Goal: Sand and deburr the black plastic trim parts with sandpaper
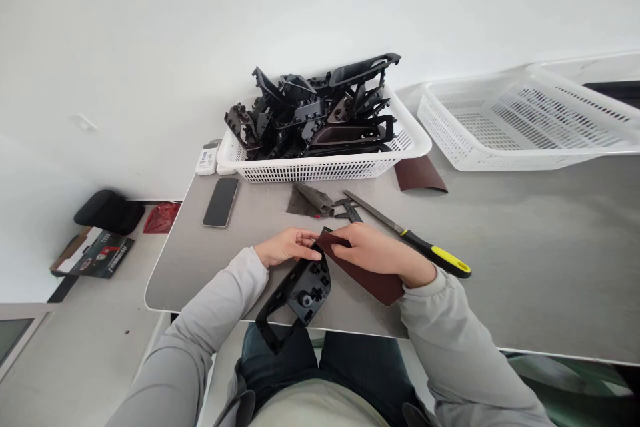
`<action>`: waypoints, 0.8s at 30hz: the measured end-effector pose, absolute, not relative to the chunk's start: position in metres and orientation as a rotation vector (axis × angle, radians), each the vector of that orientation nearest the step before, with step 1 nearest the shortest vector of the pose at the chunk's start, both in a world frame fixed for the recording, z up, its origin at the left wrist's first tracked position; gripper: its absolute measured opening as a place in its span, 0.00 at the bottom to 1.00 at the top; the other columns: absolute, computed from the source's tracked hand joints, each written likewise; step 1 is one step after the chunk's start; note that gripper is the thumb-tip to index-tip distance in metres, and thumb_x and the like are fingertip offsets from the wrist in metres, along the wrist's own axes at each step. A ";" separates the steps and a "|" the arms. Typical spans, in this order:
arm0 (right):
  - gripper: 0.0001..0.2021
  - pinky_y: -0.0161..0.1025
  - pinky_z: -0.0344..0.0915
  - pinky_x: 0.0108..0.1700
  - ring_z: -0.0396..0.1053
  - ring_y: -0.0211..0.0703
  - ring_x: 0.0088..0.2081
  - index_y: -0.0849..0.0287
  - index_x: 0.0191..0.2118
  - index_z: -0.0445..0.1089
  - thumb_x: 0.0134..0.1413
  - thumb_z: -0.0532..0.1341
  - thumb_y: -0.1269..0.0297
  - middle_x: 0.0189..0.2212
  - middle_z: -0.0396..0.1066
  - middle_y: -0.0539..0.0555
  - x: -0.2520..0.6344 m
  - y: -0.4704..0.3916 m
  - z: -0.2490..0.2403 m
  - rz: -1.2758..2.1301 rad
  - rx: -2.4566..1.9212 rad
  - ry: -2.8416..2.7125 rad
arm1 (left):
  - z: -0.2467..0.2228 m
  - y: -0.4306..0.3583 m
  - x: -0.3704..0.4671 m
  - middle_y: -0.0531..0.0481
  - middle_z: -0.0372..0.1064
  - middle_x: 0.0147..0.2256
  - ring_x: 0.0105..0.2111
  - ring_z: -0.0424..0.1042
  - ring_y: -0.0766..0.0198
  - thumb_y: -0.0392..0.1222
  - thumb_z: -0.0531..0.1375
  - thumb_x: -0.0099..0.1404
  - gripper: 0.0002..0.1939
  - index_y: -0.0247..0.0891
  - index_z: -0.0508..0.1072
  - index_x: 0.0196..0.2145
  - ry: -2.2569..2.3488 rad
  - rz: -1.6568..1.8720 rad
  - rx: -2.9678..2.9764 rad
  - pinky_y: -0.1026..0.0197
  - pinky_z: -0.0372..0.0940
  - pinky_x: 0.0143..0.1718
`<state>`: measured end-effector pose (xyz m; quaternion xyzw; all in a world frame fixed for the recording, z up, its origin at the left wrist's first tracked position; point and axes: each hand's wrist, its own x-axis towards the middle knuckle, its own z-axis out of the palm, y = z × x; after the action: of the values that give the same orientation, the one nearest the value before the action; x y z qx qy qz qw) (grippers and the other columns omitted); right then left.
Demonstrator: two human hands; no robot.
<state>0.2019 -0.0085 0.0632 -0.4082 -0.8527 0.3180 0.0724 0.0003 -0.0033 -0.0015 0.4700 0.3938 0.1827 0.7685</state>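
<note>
My left hand (290,247) grips the upper end of a black plastic trim part (316,283), which slants down toward me over the table's front edge. A long opening runs through the part's lower half, and a round knob-like piece sits on its face. In my right hand (367,250) is a reddish-brown sheet of sandpaper (373,283), pinched near one corner against the part's top end. The exact contact there is hidden by my fingers. Just beyond my hands lie a caliper (349,209), a crumpled dark cloth (310,200) and a file (375,211) with a yellow-and-black handle.
A white plastic basket (320,170) heaped with black trim parts (300,113) stands against the wall. Right of it are a second white basket (480,159) and another brown sheet (421,175). A phone (221,203) and a small white box (207,160) lie at the left.
</note>
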 end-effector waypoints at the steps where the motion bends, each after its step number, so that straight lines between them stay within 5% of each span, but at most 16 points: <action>1: 0.12 0.37 0.54 0.27 0.60 0.38 0.22 0.57 0.20 0.64 0.51 0.53 0.69 0.19 0.67 0.51 0.205 -0.008 0.061 1.010 -1.209 -2.517 | -0.001 -0.003 0.000 0.47 0.74 0.33 0.28 0.68 0.68 0.46 0.73 0.40 0.30 0.36 0.75 0.42 0.864 0.409 1.008 0.66 0.58 0.29; 9: 0.11 0.36 0.57 0.22 0.62 0.38 0.21 0.59 0.26 0.69 0.49 0.56 0.58 0.19 0.66 0.48 0.212 -0.003 0.047 1.331 -1.336 -1.761 | -0.002 0.000 -0.004 0.53 0.69 0.26 0.23 0.68 0.70 0.52 0.70 0.47 0.23 0.35 0.72 0.35 0.879 0.568 0.829 0.66 0.60 0.27; 15: 0.14 0.36 0.59 0.25 0.64 0.39 0.24 0.60 0.30 0.69 0.43 0.60 0.53 0.23 0.70 0.50 0.208 0.001 0.040 1.377 -1.331 -1.327 | 0.002 0.002 -0.010 0.53 0.70 0.29 0.27 0.71 0.69 0.47 0.71 0.47 0.23 0.37 0.69 0.38 0.778 0.740 0.774 0.65 0.65 0.31; 24: 0.14 0.41 0.64 0.28 0.68 0.45 0.28 0.55 0.34 0.68 0.47 0.58 0.51 0.27 0.71 0.53 0.223 0.001 0.043 1.098 -1.284 -1.045 | 0.009 0.006 -0.013 0.59 0.68 0.28 0.31 0.71 0.69 0.35 0.70 0.42 0.26 0.42 0.59 0.35 0.781 1.144 0.719 0.61 0.66 0.41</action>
<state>0.2230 0.0010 0.0428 -0.5415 -0.4408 0.4631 0.5459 -0.0135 0.0061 0.0089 0.3240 0.3519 0.5157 0.7108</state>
